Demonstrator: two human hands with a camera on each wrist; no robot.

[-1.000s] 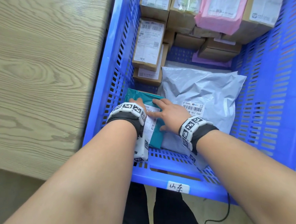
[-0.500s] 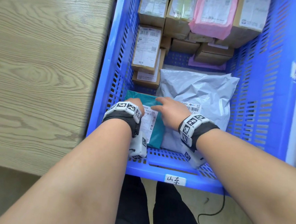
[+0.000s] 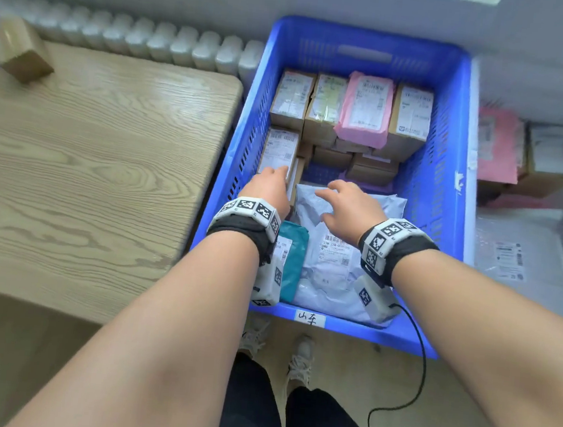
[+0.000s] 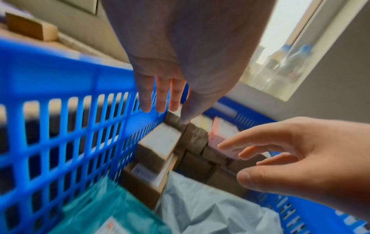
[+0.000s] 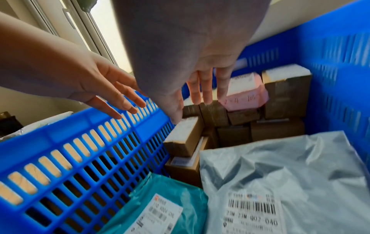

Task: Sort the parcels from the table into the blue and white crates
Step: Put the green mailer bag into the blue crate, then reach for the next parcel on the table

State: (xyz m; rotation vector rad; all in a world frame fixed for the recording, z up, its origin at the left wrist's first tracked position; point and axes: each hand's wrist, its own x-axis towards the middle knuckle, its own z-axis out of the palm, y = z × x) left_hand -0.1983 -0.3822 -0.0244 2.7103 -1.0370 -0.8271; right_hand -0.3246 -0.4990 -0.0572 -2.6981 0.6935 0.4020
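Blue crate [image 3: 446,201], teal mailer [image 3: 294,259] — crinkled, w/ label

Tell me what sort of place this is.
Probably a small parcel-sorting room: a blue crate packed with labelled cardboard boxes and a grey mailer bag, a wooden table alongside, more parcels to the right.

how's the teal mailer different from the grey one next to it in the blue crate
The teal mailer is narrower and squeezed against the blue crate's left wall; the grey mailer is far wider and fills the near middle. The teal mailer's label runs lengthwise; the grey mailer's barcode label faces the person squarely. Both are soft plastic bags with white labels, lying untouched.
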